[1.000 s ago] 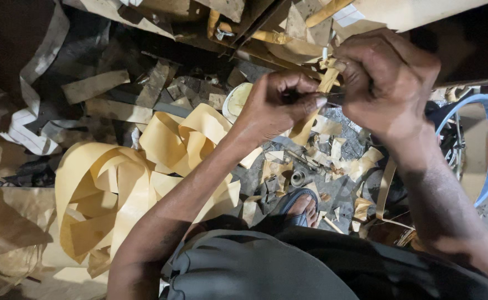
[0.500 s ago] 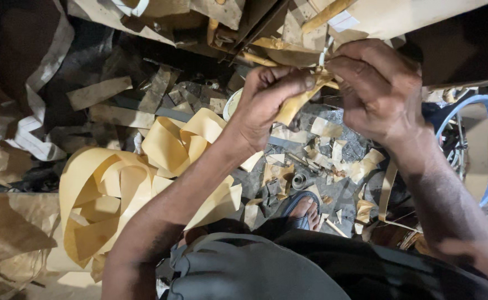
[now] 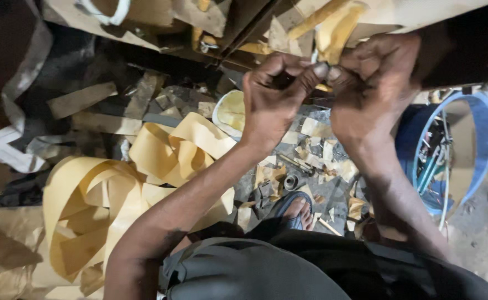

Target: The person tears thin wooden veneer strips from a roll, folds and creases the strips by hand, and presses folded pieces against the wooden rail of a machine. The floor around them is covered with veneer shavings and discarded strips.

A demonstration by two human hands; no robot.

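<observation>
Left hand (image 3: 269, 103): raised at the edge of the desk (image 3: 421, 14), grip clenched, thumb and forefinger pinched against those of the other hand. Right hand (image 3: 371, 91): likewise clenched, fingertips meeting the left; what the two pinch between them is hidden, cannot tell. Tan strip (image 3: 333, 25): hangs at the desk edge just above the meeting fingers. Floor below: coiled yellow band (image 3: 116, 189), cut scraps (image 3: 321, 150), blue basin (image 3: 466, 150) at right, sandalled foot (image 3: 296, 208).
</observation>
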